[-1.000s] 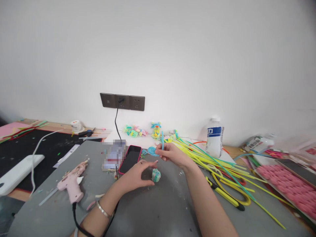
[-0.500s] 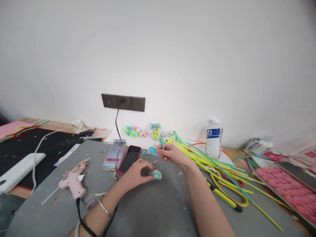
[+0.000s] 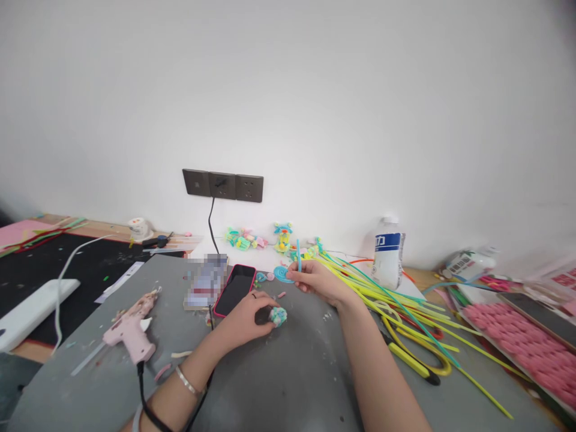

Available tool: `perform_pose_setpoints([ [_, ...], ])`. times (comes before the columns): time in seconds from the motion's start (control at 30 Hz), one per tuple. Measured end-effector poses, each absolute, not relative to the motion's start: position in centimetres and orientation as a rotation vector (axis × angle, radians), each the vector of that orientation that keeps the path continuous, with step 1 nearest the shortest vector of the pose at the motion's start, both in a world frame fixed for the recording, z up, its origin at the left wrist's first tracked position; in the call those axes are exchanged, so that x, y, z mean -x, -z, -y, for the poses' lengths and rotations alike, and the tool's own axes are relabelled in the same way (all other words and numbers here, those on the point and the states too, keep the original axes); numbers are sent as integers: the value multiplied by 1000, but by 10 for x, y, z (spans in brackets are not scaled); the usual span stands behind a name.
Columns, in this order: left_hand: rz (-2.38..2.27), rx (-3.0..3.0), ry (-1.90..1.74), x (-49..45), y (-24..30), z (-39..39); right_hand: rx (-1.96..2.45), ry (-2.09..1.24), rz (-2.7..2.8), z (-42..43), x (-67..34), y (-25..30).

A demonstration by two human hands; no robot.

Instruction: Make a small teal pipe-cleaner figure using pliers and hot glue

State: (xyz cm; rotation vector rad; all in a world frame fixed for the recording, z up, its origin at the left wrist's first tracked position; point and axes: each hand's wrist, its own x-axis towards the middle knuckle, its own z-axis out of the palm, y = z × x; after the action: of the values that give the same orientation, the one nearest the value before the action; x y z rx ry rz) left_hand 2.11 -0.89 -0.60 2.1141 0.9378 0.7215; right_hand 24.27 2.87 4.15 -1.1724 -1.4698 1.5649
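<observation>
My left hand (image 3: 249,318) is closed around a small teal and pink coiled craft piece (image 3: 278,315), holding it just above the grey mat (image 3: 279,384). My right hand (image 3: 315,281) pinches a blue strip rolled into a flat spiral (image 3: 283,274), its loose end standing upright. The two hands are close together, near the middle of the mat. A silver bracelet sits on my left wrist.
A pink glue gun (image 3: 130,330) lies left on the mat with its black cord. A phone in a red case (image 3: 236,289) lies beside my left hand. Yellow and green strips (image 3: 405,312), a yellow-handled tool (image 3: 411,363), a white bottle (image 3: 387,252) and a pink tray (image 3: 522,345) are to the right.
My left hand has closed on the small coiled piece and turned it, lifting it slightly. My right hand with the blue spiral has stayed nearly still.
</observation>
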Motion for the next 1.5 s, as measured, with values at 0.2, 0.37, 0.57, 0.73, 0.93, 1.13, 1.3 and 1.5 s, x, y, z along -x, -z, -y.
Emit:
perform_pose_setpoints([
  [0.2,-954,-1833,-866,-19,1,8,1116,-1692,1614,-23,-254,-46],
  [0.37,-924,-1545,-873,-18,8,4,1123,-1693,1620,-21,-248,-49],
  [0.57,-856,-1378,-889,-19,12,2,1162,-1671,1651,-21,-239,-49],
  [0.73,-865,-1348,-881,-18,8,3,1144,-1632,1674,-22,-238,-46],
  [0.93,-867,-1240,-905,-18,2,6,1166,-1568,1623,-21,-241,-48],
  [1.13,-913,-1287,-920,-18,10,1,1121,-1628,1628,-22,-237,-45],
  [1.3,-926,-1369,-908,-18,14,-1,1075,-1646,1648,-22,-234,-44],
  [1.5,-911,-1415,-899,-18,13,0,1071,-1642,1707,-21,-231,-45],
])
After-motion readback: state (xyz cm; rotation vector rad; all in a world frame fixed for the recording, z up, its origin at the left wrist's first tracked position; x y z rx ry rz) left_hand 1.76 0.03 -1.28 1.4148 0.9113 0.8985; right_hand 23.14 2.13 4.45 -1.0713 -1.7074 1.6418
